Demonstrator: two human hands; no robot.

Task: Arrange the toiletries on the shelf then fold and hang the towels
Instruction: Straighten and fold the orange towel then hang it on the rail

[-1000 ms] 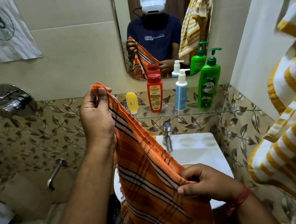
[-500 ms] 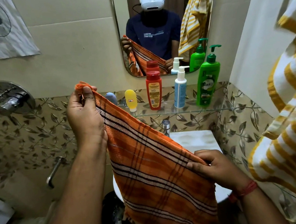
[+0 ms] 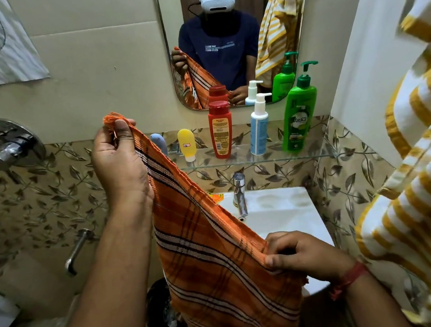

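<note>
We pinch the floppy orange plaid woven towel (image 3: pixel 218 256) by its top corners, left hand (image 3: pixel 119 160) high, right hand (image 3: pixel 301 255) low; it looks light, so corners seem best.

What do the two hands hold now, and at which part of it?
Both hold the orange striped towel by its upper edge: the left hand pinches the raised corner, the right hand the lower end.

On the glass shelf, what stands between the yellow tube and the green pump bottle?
In the head view, two things: a red bottle next to the yellow tube, then a white-and-blue pump bottle beside the green pump bottle. All stand upright on the glass shelf.
</note>
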